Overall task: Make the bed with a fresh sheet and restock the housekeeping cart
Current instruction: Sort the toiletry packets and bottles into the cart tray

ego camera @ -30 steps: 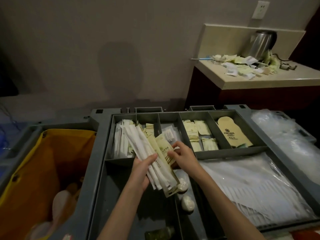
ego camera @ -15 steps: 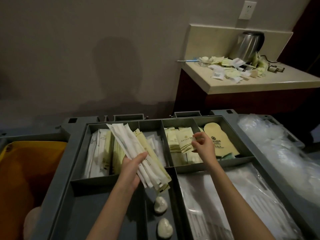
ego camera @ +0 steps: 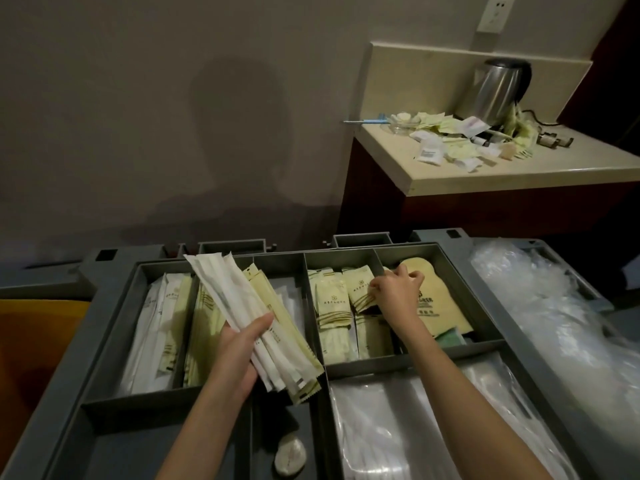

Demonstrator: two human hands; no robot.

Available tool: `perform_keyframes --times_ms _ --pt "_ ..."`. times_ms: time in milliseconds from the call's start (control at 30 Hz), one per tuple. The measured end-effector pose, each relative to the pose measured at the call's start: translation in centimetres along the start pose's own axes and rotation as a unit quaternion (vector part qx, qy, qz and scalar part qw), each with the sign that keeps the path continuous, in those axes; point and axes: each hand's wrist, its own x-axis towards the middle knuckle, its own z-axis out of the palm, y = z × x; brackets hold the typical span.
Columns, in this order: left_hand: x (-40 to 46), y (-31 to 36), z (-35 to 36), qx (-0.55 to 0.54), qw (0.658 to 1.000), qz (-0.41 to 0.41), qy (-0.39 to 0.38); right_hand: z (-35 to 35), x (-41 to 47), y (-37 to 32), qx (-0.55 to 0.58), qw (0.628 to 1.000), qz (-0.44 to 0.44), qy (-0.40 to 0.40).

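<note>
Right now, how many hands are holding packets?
2. The left hand holds a bundle of long packets above the left side of the cart tray. The right hand pinches a yellow packet in a compartment further right.

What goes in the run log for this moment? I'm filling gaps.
step: restock cart | left hand: holds packet bundle | right hand: pinches sachet in tray compartment
</note>
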Motion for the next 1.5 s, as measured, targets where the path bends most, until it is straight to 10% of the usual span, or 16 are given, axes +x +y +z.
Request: perform_keyframes --times_ms 500,833,1133,1500 --pt "-1.1 0.2 -0.4 -0.012 1.000 -0.011 0.006 1.1 -1.8 -4.3 0.036 0.978 -0.119 -0.167" --pt "-1.1 -0.1 0.9 -0.017 0.999 -0.036 -0.002 0.1 -2.1 -5.6 0.121 0.984 -0.102 -0.084" --pt "-0.7 -1.4 2.4 0.020 0.999 -0.038 -0.032 -6.5 -8.8 -7.4 0.534 0.819 -0.017 -0.210" --pt "-3.1 3.9 -5.3 0.035 0.999 -0.016 -0.017 -6.9 -9.2 -15.0 0.561 0.814 -0.010 -0.149"
